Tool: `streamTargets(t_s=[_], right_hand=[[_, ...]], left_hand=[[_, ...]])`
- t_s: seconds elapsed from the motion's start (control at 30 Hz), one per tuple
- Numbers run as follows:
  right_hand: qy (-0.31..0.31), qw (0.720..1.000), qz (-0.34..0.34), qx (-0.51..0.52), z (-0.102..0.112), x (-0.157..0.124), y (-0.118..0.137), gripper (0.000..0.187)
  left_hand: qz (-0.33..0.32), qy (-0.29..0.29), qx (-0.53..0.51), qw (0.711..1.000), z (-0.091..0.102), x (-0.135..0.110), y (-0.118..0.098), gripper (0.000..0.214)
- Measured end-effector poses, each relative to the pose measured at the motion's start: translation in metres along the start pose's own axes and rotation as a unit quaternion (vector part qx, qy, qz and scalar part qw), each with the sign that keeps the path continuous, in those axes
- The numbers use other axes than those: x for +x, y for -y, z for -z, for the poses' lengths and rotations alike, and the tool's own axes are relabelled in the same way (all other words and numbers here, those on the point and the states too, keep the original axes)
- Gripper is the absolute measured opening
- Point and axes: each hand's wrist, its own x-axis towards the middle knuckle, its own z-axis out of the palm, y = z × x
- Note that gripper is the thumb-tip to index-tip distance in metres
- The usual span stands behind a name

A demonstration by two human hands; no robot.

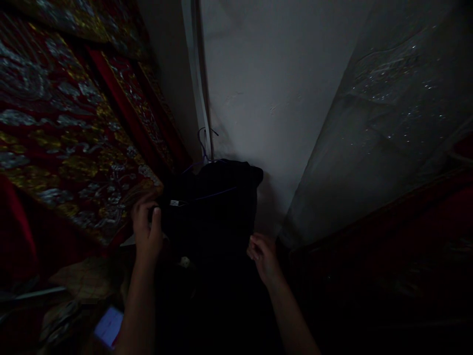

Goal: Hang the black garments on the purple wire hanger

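A large piece of black cloth point(214, 212) fills the middle of the head view, with a small white label point(175, 202) near its upper left part. At its left edge, my left hand point(148, 229) grips the cloth with thumb up and fingers curled. My right hand point(263, 254) is closed, pinching the cloth's right edge. A thin purple cord point(218, 194) runs across the upper part of the cloth. The lower folds vanish in the dark.
Red fabric with gold and silver embroidery point(84, 128) hangs on the left. Behind stands a pale wall point(273, 93) with a white pipe point(201, 84). Clear plastic sheeting point(388, 123) covers the right side. A lit phone screen point(110, 326) glows at lower left.
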Motion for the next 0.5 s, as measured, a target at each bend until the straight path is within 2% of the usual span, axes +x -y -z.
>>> streamTargets(t_s=[0.13, 0.27, 0.4, 0.5], right_hand=[[0.033, 0.999, -0.009, -0.021, -0.013, -0.008, -0.005, 0.041], [0.041, 0.998, -0.028, -0.026, -0.018, -0.013, -0.007, 0.04], [0.062, 0.997, -0.027, -0.039, -0.015, -0.012, -0.006, 0.036], [0.071, 0.996, -0.028, -0.047, -0.015, -0.01, -0.008, 0.036]], left_hand=[[0.073, 0.04, -0.071, 0.994, -0.009, 0.016, 0.027, 0.025], [0.056, 0.068, -0.08, 0.993, -0.02, 0.027, 0.054, 0.022], [0.076, 0.136, -0.086, 0.984, -0.029, 0.038, 0.063, 0.026], [0.101, 0.153, -0.095, 0.978, -0.035, 0.04, 0.065, 0.031]])
